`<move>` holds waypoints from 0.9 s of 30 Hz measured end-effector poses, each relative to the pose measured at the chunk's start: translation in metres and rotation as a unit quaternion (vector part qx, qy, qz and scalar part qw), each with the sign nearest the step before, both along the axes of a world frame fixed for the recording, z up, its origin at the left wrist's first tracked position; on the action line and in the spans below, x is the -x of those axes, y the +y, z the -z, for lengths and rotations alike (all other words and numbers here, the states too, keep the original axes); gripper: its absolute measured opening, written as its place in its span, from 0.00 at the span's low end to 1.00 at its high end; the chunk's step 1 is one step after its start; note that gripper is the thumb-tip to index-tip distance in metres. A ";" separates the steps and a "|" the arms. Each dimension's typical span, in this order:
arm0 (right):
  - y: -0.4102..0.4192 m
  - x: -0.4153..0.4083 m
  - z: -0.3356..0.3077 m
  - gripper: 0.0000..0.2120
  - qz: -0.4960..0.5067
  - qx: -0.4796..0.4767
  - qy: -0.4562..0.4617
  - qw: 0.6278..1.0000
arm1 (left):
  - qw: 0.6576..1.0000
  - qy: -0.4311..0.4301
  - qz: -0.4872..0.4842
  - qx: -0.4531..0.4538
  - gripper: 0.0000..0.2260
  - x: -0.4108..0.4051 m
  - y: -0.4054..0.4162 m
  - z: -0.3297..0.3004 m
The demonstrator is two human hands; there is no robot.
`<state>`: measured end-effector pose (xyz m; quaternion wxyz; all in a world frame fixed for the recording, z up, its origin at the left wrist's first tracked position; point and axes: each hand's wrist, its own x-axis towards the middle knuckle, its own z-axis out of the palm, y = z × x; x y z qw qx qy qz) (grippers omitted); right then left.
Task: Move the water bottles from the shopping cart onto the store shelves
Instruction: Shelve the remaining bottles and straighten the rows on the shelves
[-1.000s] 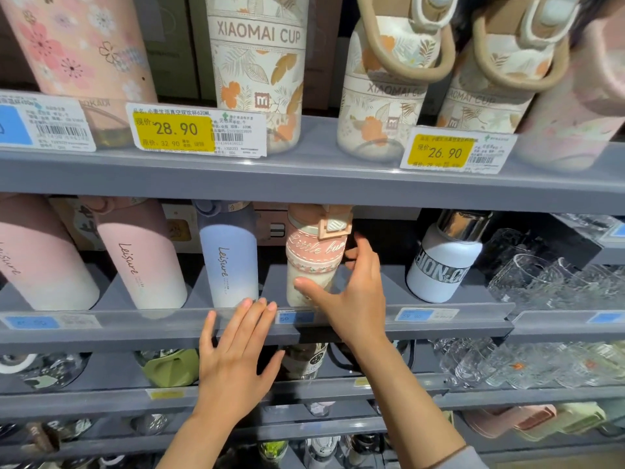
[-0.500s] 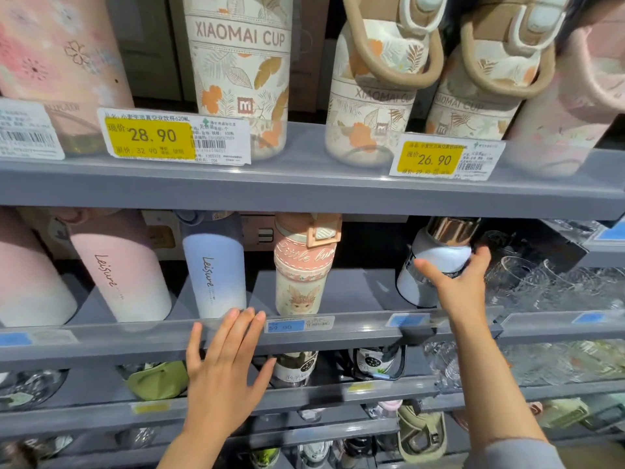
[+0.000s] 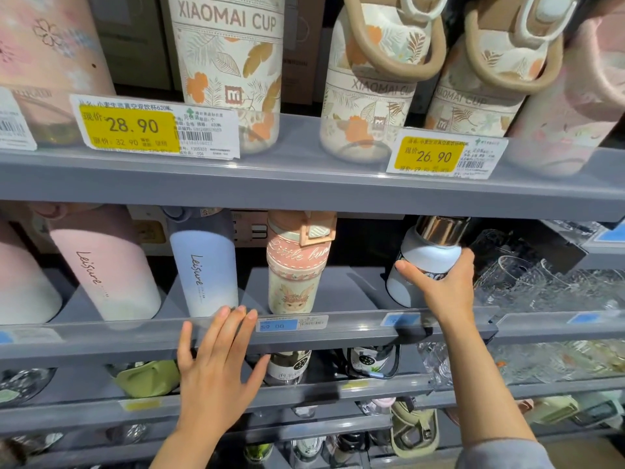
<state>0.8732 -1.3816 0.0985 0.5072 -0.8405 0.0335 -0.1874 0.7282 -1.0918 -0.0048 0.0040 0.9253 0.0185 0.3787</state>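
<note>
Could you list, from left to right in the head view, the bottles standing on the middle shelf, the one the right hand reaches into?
Pink bottle cut off by the edge → pink Leisure bottle → blue Leisure bottle → pink Little Bunny bottle → white bottle with a metal cap, gripped by the right hand.

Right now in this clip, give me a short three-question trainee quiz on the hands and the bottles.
1. True or false: the right hand grips the white bottle with the metal cap.
2. Which does the left hand rest on? A) the blue Leisure bottle B) the front rail of the middle shelf C) a price tag
3. Fill in: the price tag under the bunny bottle reads ____.

Key: 1 true; 2 B; 3 59.00
</note>
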 end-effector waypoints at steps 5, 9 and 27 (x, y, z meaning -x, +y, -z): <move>-0.016 0.003 0.002 0.33 -0.072 -0.023 0.023 0.997 | 1.000 -0.001 -0.002 0.010 0.27 0.000 -0.003 -0.001; -0.008 0.000 0.001 0.37 -0.016 0.033 0.005 0.999 | 1.000 0.001 -0.003 0.025 0.28 0.000 -0.005 -0.001; 0.002 0.004 0.001 0.42 0.012 0.048 0.005 0.999 | 0.994 0.078 -0.001 0.076 0.29 0.006 -0.010 -0.012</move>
